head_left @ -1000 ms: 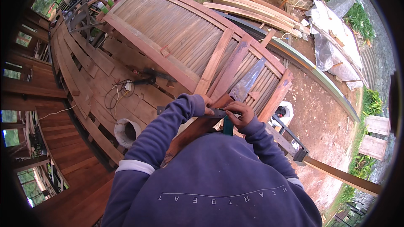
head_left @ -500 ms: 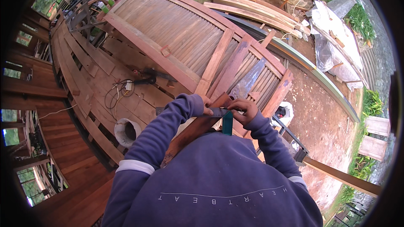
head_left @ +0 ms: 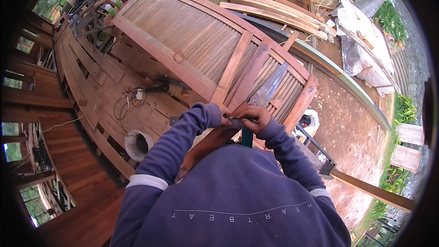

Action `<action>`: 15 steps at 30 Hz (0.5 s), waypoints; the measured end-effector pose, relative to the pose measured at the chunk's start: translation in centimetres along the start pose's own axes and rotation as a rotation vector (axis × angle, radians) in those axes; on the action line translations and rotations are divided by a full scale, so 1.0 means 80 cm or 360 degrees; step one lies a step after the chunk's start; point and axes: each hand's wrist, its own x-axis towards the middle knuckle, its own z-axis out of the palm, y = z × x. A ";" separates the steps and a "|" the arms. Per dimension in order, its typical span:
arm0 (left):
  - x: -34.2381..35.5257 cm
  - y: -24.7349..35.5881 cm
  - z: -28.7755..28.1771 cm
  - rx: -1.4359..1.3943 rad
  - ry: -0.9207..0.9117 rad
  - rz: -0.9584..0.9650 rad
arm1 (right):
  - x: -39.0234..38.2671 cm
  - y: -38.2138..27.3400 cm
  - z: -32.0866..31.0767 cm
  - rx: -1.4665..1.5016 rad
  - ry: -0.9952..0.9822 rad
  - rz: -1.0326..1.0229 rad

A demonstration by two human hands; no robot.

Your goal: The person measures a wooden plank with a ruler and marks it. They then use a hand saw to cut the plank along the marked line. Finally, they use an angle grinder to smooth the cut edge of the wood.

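The left hand (head_left: 223,115) pinches the metal blade of the square (head_left: 236,123) down onto the red-brown board (head_left: 208,144), with the thumb on top. The right hand (head_left: 257,118) sits at about 3 o'clock from it, fingers bunched together where the blade meets the blue-green handle (head_left: 247,138). I cannot tell if it pinches something small. The square lies across the board, and the board slants down to 7 o'clock.

Just past the right hand, at 1 o'clock, a saw (head_left: 270,87) rests on the big slatted door (head_left: 183,18), which reaches off to 11 o'clock. No hand is on the saw.

My guess is that the work is at an early part. The square is set in place and not yet lifted off. No cut shows on the board, and the hands hide any line.
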 end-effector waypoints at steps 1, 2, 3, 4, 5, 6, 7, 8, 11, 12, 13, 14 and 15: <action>0.000 -0.001 0.000 -0.0010 -0.0002 0.0005 | 0.002 -0.002 0.000 -0.0005 -0.0006 -0.0007; -0.001 -0.002 -0.001 0.0011 0.0015 -0.0003 | 0.001 0.000 -0.002 0.0034 0.0019 0.0014; -0.003 0.002 -0.003 0.0030 0.0028 -0.0006 | -0.005 0.004 -0.008 0.0069 0.0043 0.0041; -0.003 0.004 -0.003 0.0048 0.0043 -0.0008 | -0.009 0.006 -0.011 0.0104 0.0067 0.0067; -0.002 0.004 -0.002 0.0045 0.0034 -0.0013 | -0.010 0.007 -0.010 0.0099 0.0061 0.0102; -0.001 0.004 -0.003 0.0045 0.0028 -0.0019 | -0.008 0.006 -0.008 0.0093 0.0056 0.0134; 0.000 0.004 -0.003 0.0045 0.0022 -0.0025 | -0.007 0.006 -0.006 0.0088 0.0052 0.0165; 0.003 0.002 0.000 0.0011 0.0027 0.0017 | -0.003 0.007 -0.001 0.0074 0.0069 0.0074; 0.002 -0.003 0.001 -0.0051 0.0043 0.0077 | 0.004 0.003 0.007 0.0080 0.0117 0.0009; -0.003 0.000 -0.001 -0.0059 0.0046 0.0057 | -0.002 -0.002 0.002 0.0114 0.0121 0.0136; -0.007 0.002 -0.003 -0.0064 0.0049 0.0040 | -0.010 -0.003 -0.004 0.0146 0.0127 0.0265; -0.010 0.000 -0.004 -0.0082 0.0039 -0.0017 | -0.019 0.006 -0.008 0.0189 0.0198 0.0266; -0.010 -0.001 -0.005 -0.0097 0.0024 -0.0060 | -0.032 0.013 -0.011 0.0349 0.0322 0.0346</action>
